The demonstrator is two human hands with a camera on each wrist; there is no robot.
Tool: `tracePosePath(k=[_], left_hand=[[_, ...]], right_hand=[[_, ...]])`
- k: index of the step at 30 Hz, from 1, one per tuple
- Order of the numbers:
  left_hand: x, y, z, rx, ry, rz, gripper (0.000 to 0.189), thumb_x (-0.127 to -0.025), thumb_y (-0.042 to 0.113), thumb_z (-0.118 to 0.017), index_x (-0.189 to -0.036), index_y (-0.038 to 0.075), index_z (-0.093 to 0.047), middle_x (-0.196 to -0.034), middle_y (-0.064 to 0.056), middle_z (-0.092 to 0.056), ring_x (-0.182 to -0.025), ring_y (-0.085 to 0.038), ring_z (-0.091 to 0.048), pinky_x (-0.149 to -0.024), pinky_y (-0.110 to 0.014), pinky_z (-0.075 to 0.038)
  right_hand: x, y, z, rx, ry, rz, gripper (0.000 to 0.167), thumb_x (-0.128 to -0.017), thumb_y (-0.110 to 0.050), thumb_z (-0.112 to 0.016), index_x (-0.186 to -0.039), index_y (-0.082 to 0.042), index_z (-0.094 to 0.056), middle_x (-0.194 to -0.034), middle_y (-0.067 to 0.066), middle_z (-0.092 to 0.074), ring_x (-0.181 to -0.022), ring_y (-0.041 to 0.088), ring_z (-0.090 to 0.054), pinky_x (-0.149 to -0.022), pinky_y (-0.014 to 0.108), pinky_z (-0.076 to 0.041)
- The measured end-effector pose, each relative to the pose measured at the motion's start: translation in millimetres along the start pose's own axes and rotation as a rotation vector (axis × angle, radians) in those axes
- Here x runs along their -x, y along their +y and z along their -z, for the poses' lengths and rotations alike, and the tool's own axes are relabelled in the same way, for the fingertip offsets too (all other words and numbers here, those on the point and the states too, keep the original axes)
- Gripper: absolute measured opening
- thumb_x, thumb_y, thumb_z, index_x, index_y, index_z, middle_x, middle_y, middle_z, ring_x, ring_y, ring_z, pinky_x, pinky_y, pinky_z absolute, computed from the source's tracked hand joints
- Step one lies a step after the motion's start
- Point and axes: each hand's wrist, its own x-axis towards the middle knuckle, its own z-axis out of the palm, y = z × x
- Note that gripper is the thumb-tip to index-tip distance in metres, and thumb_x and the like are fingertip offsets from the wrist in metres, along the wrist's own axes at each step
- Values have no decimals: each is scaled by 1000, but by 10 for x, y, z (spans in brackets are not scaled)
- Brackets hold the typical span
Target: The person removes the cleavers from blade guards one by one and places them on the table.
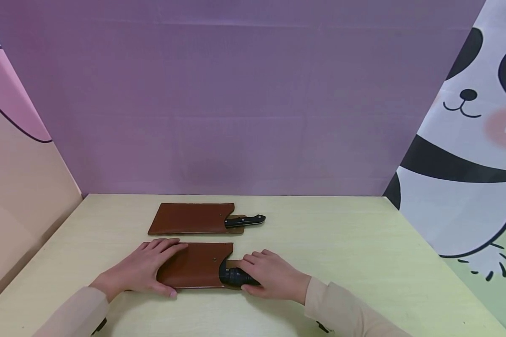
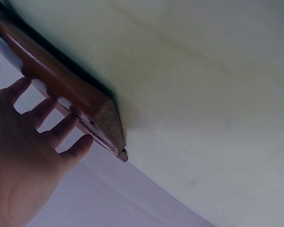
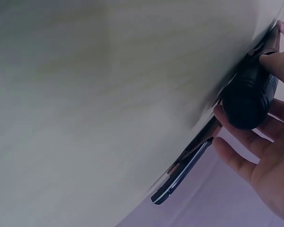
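Observation:
A brown leather-like sheath [image 1: 198, 267] lies near the front of the table. My left hand [image 1: 149, 266] rests across its left part, fingers spread over the top and thumb by the near edge. In the left wrist view its fingers [image 2: 65, 127] touch the sheath [image 2: 61, 80]. A thick black ribbed cylinder [image 1: 235, 277] juts from the sheath's right end; its other end is hidden inside. My right hand [image 1: 274, 276] holds that cylinder, with thumb and fingers on opposite sides of it, as the right wrist view shows around the cylinder [image 3: 246, 101].
Behind, a second brown sheath [image 1: 191, 219] lies parallel, with a knife's black riveted handle [image 1: 246, 221] sticking out to the right. A purple backdrop [image 1: 236, 107] stands at the table's far edge. Printed panels flank the pale table [image 1: 341, 243].

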Motion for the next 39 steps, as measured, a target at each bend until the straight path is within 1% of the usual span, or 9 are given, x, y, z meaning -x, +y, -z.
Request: tracePosePath(k=[4,9,14,21,27,33,39], left_hand=[[-10,0,7,35,-32,1,108,-56,82,-57,-142,23,-32,-143,-10,-35,-129,-33,-33,-97,-60,-28],[-11,12,20,65,-46,-13,108,-56,80,-60,-142,21,-33,-143,-12,-34,-129,-35,-33,-96,-62,-28],[-28,4,22,79,-59,-10,107,-57,79,-60,-142,21,-33,-142,-12,-35,-129,-35,-33,-96,-63,-27],[-64,-24,18,63,-76,-3,105,-56,79,-61,-141,23,-35,-139,-8,-37,-127,-31,-36,-96,-60,-29],[-84,-36,19,28,-57,-16,104,-55,78,-63,-139,22,-38,-135,-7,-41,-124,-30,-40,-96,-57,-31],[-93,-44,19,13,-59,-15,103,-55,79,-62,-139,24,-39,-133,-4,-42,-122,-27,-41,-96,-56,-33],[-91,-39,36,12,-53,-23,103,-54,78,-64,-138,22,-41,-131,-5,-44,-121,-27,-42,-95,-57,-34]], right_hand=[[-9,-3,-13,-19,-3,-8,40,-87,-41,-57,-120,-19,-51,-103,-6,-61,-91,9,-59,-82,31,-48],[-20,-8,-32,-30,9,-14,40,-86,-41,-58,-120,-19,-51,-103,-5,-62,-89,8,-59,-80,31,-48],[-29,-9,-27,-58,-7,-30,38,-86,-40,-58,-118,-19,-51,-103,-5,-61,-87,8,-58,-79,30,-48],[-45,-1,-21,-104,-14,-34,35,-87,-39,-57,-113,-18,-52,-100,-5,-60,-86,7,-56,-78,28,-48],[-66,10,-18,-160,-34,-40,34,-86,-38,-59,-111,-16,-53,-101,-4,-60,-82,5,-54,-73,23,-46],[-82,18,-18,-203,-57,-55,34,-86,-37,-59,-111,-16,-52,-101,-3,-58,-82,5,-53,-74,22,-47],[-83,10,-15,-296,-78,-81,32,-86,-33,-60,-112,-16,-50,-102,-3,-55,-84,5,-51,-72,18,-46]])
